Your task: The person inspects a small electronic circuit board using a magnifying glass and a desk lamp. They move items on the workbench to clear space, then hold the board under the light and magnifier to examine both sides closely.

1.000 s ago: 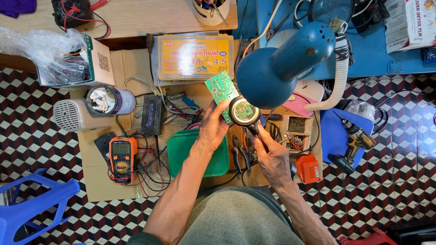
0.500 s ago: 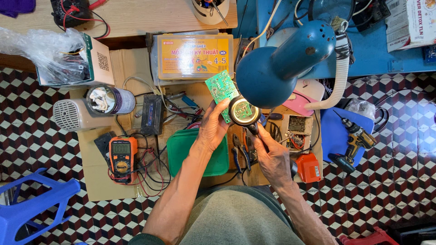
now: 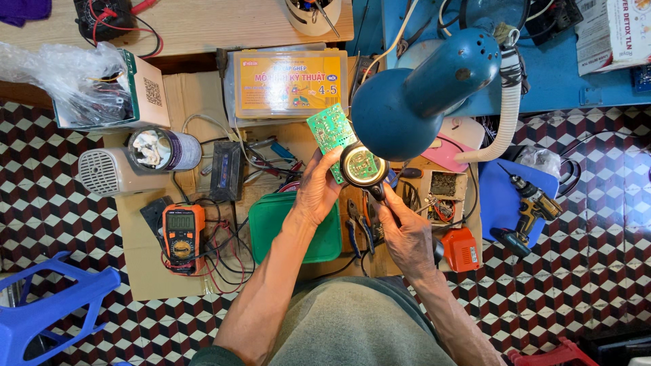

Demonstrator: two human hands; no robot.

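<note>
Green and studded with small parts, the circuit board [image 3: 328, 130] is held up at a tilt over the middle of the cluttered counter [image 3: 139, 271], just under the shade of the blue desk lamp [image 3: 413, 95]. The left hand [image 3: 317, 191] has it by the lower edge, fingers [image 3: 333, 158] clamped on the board. Touching that same edge from this angle is a round magnifying glass [image 3: 363, 166], its black handle gripped in the right hand [image 3: 405, 234], fingers closed round it.

Both forearms rise from the lap, bent at the elbow, wrists cocked inward so the two hands nearly meet. The grip on the board looks like thumb against fingertips only, though the thumb is mostly hidden, so I can't be sure how firm it is.

A slip there seems the main risk: the board could drop onto the green tray [image 3: 293, 230] or the pliers [image 3: 359, 230] lying below. The lens rim might also knock a component if the hands drift closer, and the lamp shade sits near enough to bump. An orange multimeter [image 3: 182, 234] with tangled leads lies off to the left.
</note>
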